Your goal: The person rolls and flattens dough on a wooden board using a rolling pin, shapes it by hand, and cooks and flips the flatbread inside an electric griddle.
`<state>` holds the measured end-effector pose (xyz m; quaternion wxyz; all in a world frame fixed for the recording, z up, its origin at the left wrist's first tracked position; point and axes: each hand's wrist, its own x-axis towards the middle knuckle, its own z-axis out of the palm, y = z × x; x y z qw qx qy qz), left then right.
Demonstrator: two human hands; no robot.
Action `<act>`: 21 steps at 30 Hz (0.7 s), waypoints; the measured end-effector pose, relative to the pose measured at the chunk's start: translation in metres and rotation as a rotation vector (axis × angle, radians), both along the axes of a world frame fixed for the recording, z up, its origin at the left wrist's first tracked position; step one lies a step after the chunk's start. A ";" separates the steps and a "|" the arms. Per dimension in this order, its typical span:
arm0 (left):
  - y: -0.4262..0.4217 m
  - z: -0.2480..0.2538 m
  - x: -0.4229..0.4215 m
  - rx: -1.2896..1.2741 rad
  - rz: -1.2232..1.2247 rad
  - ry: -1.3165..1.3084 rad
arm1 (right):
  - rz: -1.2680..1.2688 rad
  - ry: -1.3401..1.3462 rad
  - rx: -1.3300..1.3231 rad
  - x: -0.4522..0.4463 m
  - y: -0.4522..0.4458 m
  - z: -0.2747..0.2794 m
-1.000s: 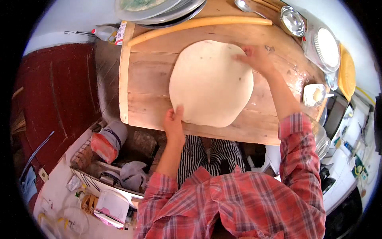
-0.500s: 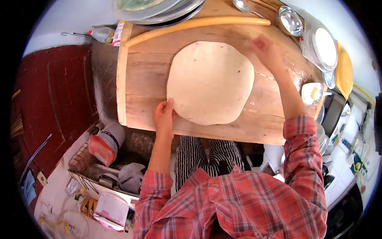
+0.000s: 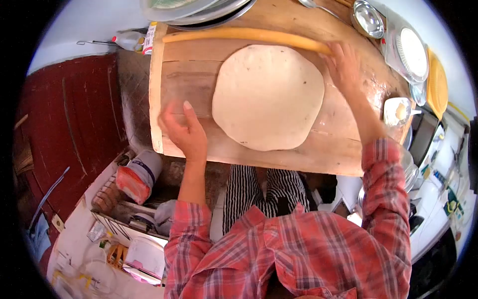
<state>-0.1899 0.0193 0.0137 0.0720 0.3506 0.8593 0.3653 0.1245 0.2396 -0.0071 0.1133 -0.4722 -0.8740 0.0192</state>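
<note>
A large, roughly round sheet of rolled dough lies flat on the wooden board, with a few dark specks on it. Behind it a long yellow rolling pin slants across the board, close to the dough's far edge. My right hand has its fingers around the pin's right end. To the left of the dough, apart from it, my left hand hovers near the board's left edge; its fingers are spread, slightly blurred, and hold nothing.
Stacked metal trays stand at the back left. A spoon, a metal bowl and a clear-wrapped container sit at the back right. A small white dish is at the right edge. A dark red door is on the left.
My left hand has let go of the dough's edge and moved left, opening. My right hand has taken hold of the rolling pin's right end, which has swung nearer the dough.
</note>
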 end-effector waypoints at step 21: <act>0.057 -0.031 -0.022 -0.244 -0.695 0.445 | -0.393 0.156 -0.008 0.013 -0.125 -0.009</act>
